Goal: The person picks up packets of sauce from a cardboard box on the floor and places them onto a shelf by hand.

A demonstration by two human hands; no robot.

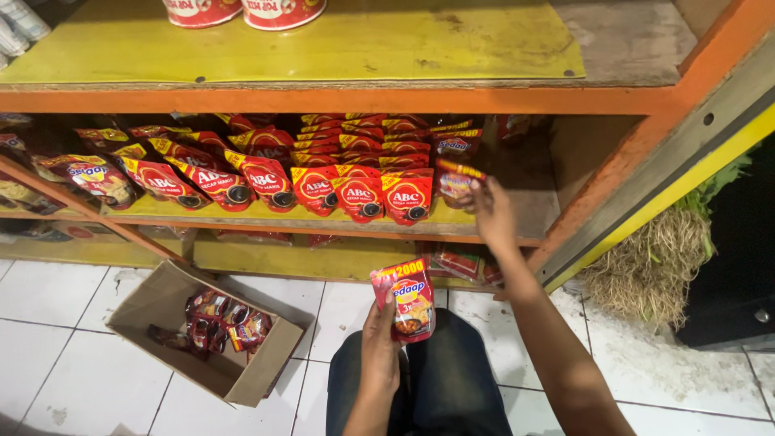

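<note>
The left hand (381,339) grips a red plastic sauce pouch (406,300) above the lap. The right hand (490,211) pinches another red pouch (457,179) on the yellow-lined orange shelf (500,218), beside a row of pouches (355,190).

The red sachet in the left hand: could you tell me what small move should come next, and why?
Probably let the right hand release the sachet on the shelf, then bring the left hand and its red sachet up beside it; that end of the row has room.
</note>
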